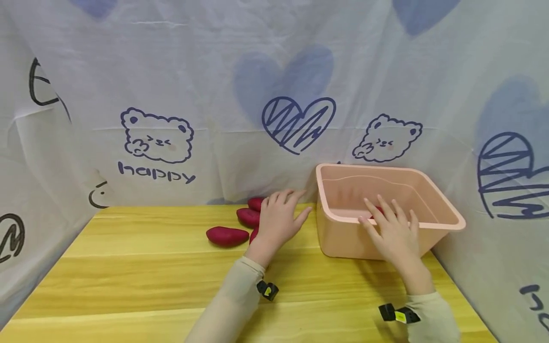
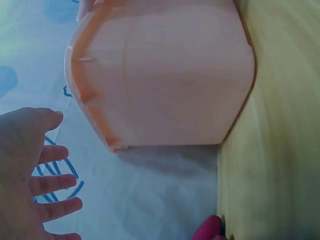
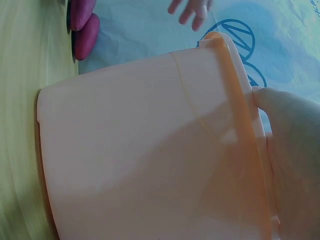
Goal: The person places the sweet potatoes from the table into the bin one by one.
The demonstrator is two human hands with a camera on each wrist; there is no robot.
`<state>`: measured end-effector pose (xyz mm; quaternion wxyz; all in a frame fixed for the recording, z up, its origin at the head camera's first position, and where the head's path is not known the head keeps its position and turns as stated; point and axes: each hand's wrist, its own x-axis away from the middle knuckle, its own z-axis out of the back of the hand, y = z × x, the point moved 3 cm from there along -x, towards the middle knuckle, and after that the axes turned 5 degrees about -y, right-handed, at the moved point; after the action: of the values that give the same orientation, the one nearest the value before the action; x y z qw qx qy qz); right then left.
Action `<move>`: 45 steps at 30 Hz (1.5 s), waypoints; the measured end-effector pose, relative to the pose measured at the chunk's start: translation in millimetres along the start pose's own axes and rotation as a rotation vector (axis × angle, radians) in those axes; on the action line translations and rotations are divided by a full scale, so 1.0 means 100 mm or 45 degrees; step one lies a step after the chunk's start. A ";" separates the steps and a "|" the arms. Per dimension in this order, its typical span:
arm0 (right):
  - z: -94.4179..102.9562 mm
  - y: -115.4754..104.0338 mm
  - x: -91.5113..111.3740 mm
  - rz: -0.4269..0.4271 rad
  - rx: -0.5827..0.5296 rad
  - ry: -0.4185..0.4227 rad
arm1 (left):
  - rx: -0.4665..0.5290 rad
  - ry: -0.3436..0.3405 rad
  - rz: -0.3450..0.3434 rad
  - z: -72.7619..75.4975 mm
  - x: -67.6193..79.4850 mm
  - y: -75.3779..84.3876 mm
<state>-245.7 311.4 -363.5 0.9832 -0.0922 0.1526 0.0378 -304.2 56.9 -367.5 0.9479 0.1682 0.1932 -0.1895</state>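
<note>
Several dark red sweet potatoes lie on the table left of a pink plastic tub. My left hand hovers between them and the tub, partly covering some of them; its fingers are spread and hold nothing. Over the front rim of the tub is my right hand, fingers extended and apart over the opening. Inside the tub, a dark red sweet potato shows partly behind those fingers, apart from any grip. The right wrist view has the right hand close to the rim.
A yellow wood-grain table carries everything. White cloth printed with hearts and bears hangs behind the table and along both sides. The tub stands near the table's right edge, close to the cloth.
</note>
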 end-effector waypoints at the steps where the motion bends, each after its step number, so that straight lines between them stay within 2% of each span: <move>1: 0.00 0.00 0.00 -0.002 0.001 -0.002 | 0.002 -0.006 0.010 0.00 0.03 -0.02; 9: 0.00 0.00 0.01 -0.002 -0.008 0.000 | 0.019 -0.049 0.107 -0.06 0.25 -0.24; 14: 0.00 0.00 0.00 -0.001 -0.004 0.004 | 0.032 -0.048 0.131 -0.11 0.35 -0.37; 23: -0.01 0.01 0.00 -0.009 -0.010 -0.011 | 0.047 -0.124 0.148 -0.23 0.53 -0.51; 36: 0.00 -0.01 -0.01 -0.006 -0.009 -0.006 | 0.065 -0.202 0.181 -0.42 0.61 -0.61; 45: 0.00 -0.01 0.00 -0.002 -0.008 -0.002 | 0.123 -0.232 0.191 -0.47 0.64 -0.67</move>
<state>-245.5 310.8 -363.5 0.9831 -0.0954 0.1517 0.0375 -292.2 -2.1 -452.5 0.9638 0.2099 0.0838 -0.1415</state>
